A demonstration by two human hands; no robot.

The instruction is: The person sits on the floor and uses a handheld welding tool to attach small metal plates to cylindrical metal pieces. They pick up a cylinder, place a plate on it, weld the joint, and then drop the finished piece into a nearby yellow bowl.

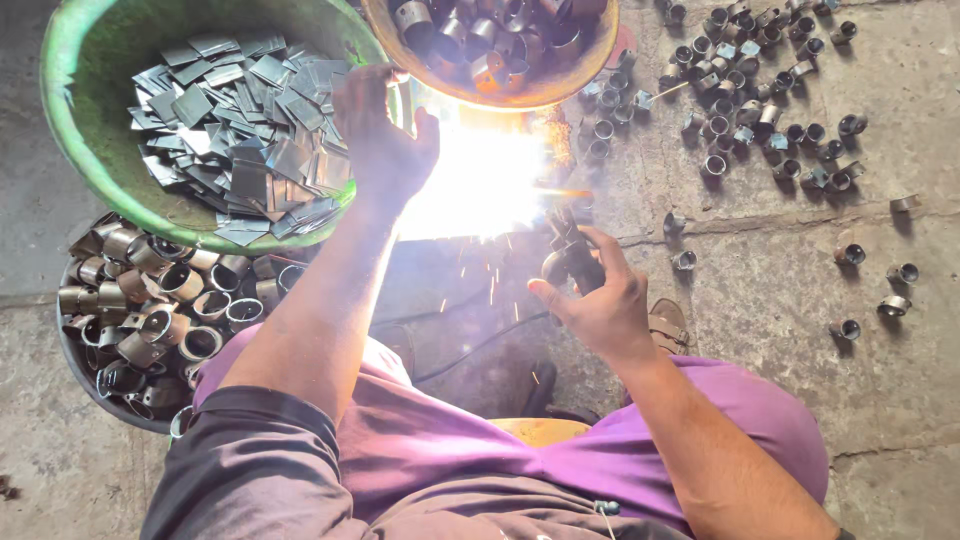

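Electrode holder (572,250) gripped in right hand (600,300), left hand (385,140) raised w/ fingers spread.

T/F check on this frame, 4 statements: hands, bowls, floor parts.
1. The right hand grips a dark electrode holder. True.
2. The green bowl holds metal rings. False: it holds flat metal plates.
3. The left hand is raised beside the weld glare. True.
4. The floor on the right is bare. False: small rings are scattered across it.
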